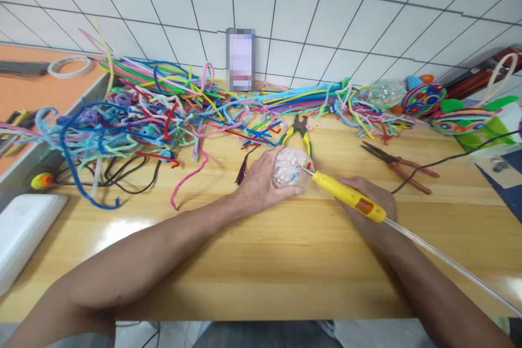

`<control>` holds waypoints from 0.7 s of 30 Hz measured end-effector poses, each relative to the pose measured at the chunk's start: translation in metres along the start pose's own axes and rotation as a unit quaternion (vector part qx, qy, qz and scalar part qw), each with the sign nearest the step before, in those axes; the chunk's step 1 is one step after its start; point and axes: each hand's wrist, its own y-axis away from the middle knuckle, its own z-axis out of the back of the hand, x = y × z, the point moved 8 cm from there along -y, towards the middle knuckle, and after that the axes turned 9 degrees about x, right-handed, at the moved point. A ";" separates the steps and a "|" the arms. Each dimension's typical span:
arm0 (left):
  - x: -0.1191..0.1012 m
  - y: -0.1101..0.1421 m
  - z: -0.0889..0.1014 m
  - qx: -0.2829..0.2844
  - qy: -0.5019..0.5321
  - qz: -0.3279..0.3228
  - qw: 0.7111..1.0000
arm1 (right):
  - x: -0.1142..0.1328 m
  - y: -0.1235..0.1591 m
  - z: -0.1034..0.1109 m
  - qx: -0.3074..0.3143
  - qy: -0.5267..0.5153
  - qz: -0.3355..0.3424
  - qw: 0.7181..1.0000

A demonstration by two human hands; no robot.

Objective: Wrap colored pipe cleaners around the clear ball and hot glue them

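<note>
My left hand point(261, 182) is closed around a clear ball point(290, 167) filled with pink and coloured bits, held on the wooden table point(261, 261). A yellow glue gun point(348, 196) with an orange switch sits in my right hand point(367, 201). Its metal tip touches the ball's right side. A clear glue stick point(452, 266) runs out of its back toward the lower right.
A large tangle of coloured pipe cleaners point(163, 109) covers the table's far side. Yellow-handled pliers point(300, 130) lie just behind the ball, red-handled pliers point(397, 166) to the right. Finished colourful crafts point(424, 99) stand far right, a white box point(24, 228) at left.
</note>
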 end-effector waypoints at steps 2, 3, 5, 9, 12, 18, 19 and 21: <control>-0.001 0.000 0.000 0.000 0.000 -0.004 1.000 | 0.001 -0.001 -0.002 0.015 0.007 0.005 1.000; -0.001 0.000 0.001 -0.001 0.000 -0.006 1.000 | 0.002 -0.001 -0.003 0.028 0.009 0.012 1.000; -0.002 0.001 0.001 -0.004 0.000 -0.008 1.000 | 0.004 -0.003 -0.005 0.054 0.010 0.023 0.998; -0.002 0.001 0.001 -0.004 -0.001 -0.005 1.000 | 0.006 -0.005 -0.010 0.102 0.015 0.020 0.995; -0.002 0.000 0.000 -0.002 0.000 0.001 1.000 | 0.009 -0.005 -0.009 0.094 0.019 0.028 0.995; -0.003 0.000 0.001 0.003 0.005 0.005 1.000 | 0.015 -0.004 0.000 0.054 0.014 0.041 0.998; -0.003 0.000 0.001 0.003 0.005 0.004 1.000 | 0.014 -0.005 -0.002 0.072 0.019 0.034 0.997; -0.003 0.000 0.001 -0.001 0.006 0.003 1.000 | 0.011 -0.005 -0.009 0.118 0.035 0.010 0.992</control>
